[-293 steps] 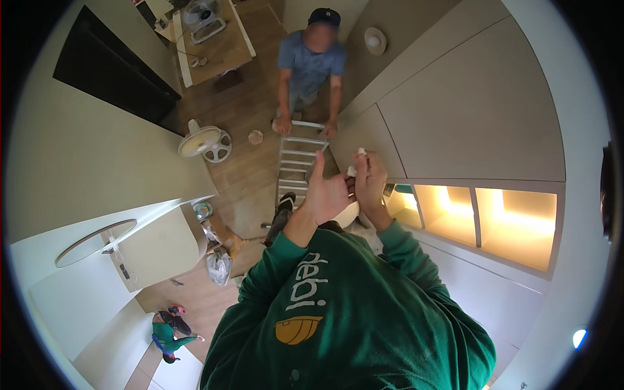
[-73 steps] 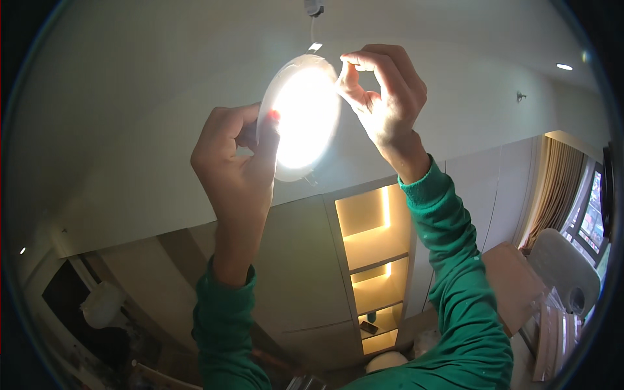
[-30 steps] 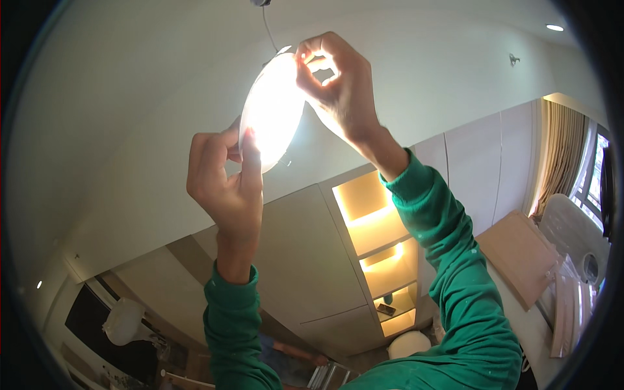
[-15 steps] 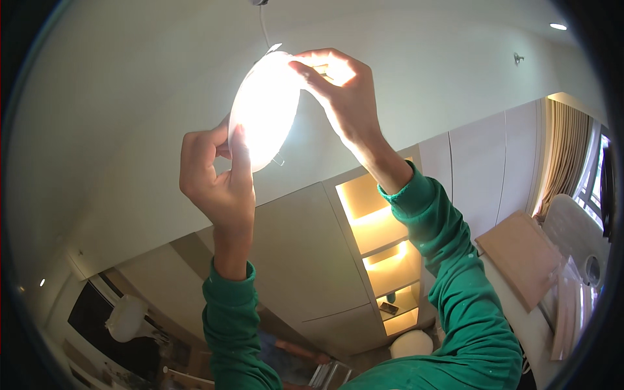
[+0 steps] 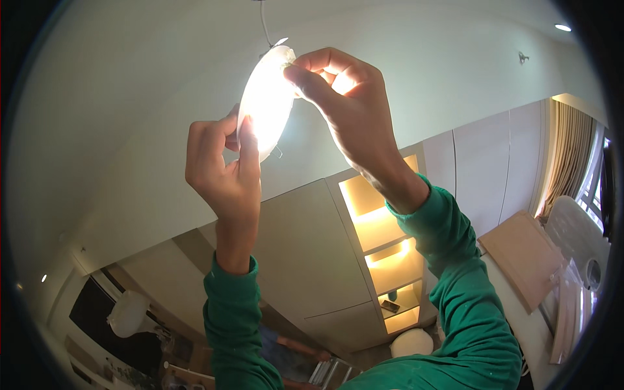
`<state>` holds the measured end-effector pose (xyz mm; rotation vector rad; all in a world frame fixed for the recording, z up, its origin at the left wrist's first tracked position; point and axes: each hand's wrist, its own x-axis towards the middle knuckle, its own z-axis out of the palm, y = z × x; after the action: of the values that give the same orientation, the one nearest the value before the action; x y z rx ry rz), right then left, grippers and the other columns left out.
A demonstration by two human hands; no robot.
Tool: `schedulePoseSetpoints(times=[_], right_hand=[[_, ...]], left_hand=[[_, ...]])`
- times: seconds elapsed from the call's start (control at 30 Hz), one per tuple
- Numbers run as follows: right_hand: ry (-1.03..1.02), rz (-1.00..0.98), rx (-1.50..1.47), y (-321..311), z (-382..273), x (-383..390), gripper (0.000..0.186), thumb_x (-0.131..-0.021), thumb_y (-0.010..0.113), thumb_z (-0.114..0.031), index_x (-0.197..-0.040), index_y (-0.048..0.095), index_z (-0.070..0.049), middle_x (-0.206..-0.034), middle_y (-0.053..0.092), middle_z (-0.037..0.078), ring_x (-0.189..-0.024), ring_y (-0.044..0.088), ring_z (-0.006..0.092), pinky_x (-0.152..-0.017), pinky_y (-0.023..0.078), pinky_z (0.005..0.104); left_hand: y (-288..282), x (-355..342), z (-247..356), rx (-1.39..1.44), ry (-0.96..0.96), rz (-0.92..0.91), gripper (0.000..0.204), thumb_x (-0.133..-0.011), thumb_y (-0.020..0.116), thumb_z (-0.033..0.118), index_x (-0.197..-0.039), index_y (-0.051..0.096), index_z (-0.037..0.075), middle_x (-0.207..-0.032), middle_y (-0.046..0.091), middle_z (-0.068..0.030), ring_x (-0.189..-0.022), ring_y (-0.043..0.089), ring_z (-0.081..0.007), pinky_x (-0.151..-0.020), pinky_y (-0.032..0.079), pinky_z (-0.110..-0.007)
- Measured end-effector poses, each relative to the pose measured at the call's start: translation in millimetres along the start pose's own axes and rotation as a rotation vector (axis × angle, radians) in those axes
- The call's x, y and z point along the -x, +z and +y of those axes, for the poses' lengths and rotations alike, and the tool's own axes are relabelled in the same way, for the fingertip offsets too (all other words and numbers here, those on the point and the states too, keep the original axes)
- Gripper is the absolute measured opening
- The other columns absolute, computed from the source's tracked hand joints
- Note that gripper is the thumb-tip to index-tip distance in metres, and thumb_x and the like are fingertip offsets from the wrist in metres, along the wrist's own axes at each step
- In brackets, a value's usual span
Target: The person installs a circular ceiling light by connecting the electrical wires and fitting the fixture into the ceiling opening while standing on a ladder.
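A glowing white lamp (image 5: 268,97), round or oval and seen at a slant, hangs below the ceiling on a thin pale cord (image 5: 264,23). Its glare washes out the surface detail. My left hand (image 5: 224,159) grips its lower left rim, with the thumb on the lit face and fingers behind. At the upper right rim, my right hand (image 5: 348,97) is closed in a pinch, thumb against forefinger. A small pale bit shows at those fingertips, but I cannot make out its kind. A thin wire clip (image 5: 280,152) sticks out by the lamp's lower edge.
Tall pale cabinets (image 5: 305,253) line the wall, with lit shelves (image 5: 383,227) behind my right forearm. A brown board (image 5: 523,260) and wrapped strips (image 5: 569,318) lie at right. Low down, another person's arm (image 5: 302,348) shows near a metal ladder (image 5: 331,374). A metal hook (image 5: 523,58) juts from the ceiling.
The lamp has turned slightly more edge-on and shifted a little right. Both hands moved slightly right with it, and my right fingertips slid a little along the upper rim.
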<state>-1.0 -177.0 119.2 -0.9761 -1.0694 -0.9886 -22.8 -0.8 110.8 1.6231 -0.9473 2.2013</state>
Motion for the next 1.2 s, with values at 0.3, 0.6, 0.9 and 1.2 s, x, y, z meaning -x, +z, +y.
schedulePoseSetpoints(times=[0.3,0.6,0.9,1.2], right_hand=[[-0.164,-0.029,0.065,-12,4,5,0.016,-0.095,0.071,-0.015,-0.097,0.070,0.001,-0.092,0.071,0.005,-0.084,0.067,0.0135,-0.081,0.055,0.0317],[-0.538,-0.140,0.020,-16,5,-30,0.022,-0.093,0.071,-0.007,-0.113,0.064,-0.001,-0.103,0.072,0.007,-0.097,0.070,0.0182,-0.089,0.056,0.0340],[-0.798,-0.237,0.153,6,-26,-28,0.019,-0.094,0.061,0.003,-0.112,0.054,0.003,-0.100,0.073,0.018,-0.088,0.071,0.0223,-0.078,0.057,0.0313],[-0.889,-0.348,0.314,-22,-13,-74,0.033,-0.093,0.063,-0.004,-0.122,0.049,0.003,-0.103,0.070,0.020,-0.103,0.068,0.0251,-0.092,0.052,0.0384]], left_hand=[[-4,-7,1,0.079,-0.062,-0.047,0.006,-0.086,0.073,-0.003,-0.091,0.070,-0.001,-0.078,0.057,-0.0015,-0.065,0.052,-0.0104,-0.062,0.043,-0.026],[-19,-26,-3,0.133,-0.135,-0.121,0.005,-0.089,0.072,0.001,-0.094,0.072,0.000,-0.080,0.058,-0.0001,-0.067,0.054,-0.0093,-0.065,0.045,-0.025],[-19,-41,-10,0.117,-0.175,-0.093,0.004,-0.086,0.073,0.002,-0.089,0.072,0.001,-0.077,0.060,-0.0036,-0.062,0.055,-0.0131,-0.058,0.046,-0.027],[-26,-42,-24,0.215,-0.310,-0.074,0.005,-0.086,0.074,0.004,-0.090,0.072,0.000,-0.080,0.061,-0.0033,-0.064,0.056,-0.0118,-0.059,0.046,-0.027]])
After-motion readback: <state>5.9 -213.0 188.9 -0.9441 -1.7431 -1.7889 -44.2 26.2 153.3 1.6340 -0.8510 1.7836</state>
